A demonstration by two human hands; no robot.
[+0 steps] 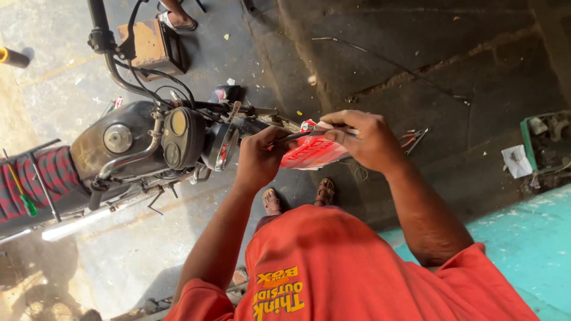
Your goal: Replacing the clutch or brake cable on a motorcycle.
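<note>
Standing over the concrete floor in an orange shirt, the person holds a small red-and-white printed packet up at chest height, in front of the black motorcycle's round headlamp and gauges. The right hand pinches the packet's upper edge between thumb and fingers, keeping it taut and level. The left hand is closed around a thin dark metal tool, whose tip lies across the packet's top, as though working at the seal; lifting the packet clear of the bike gives both hands room. What kind of tool it is cannot be told. Red-handled pliers lie on the floor just beyond the right hand. A green-handled screwdriver rests on the red patterned seat at far left. Another person's sandalled foot stands beside a rusty brown box near the handlebars.
</note>
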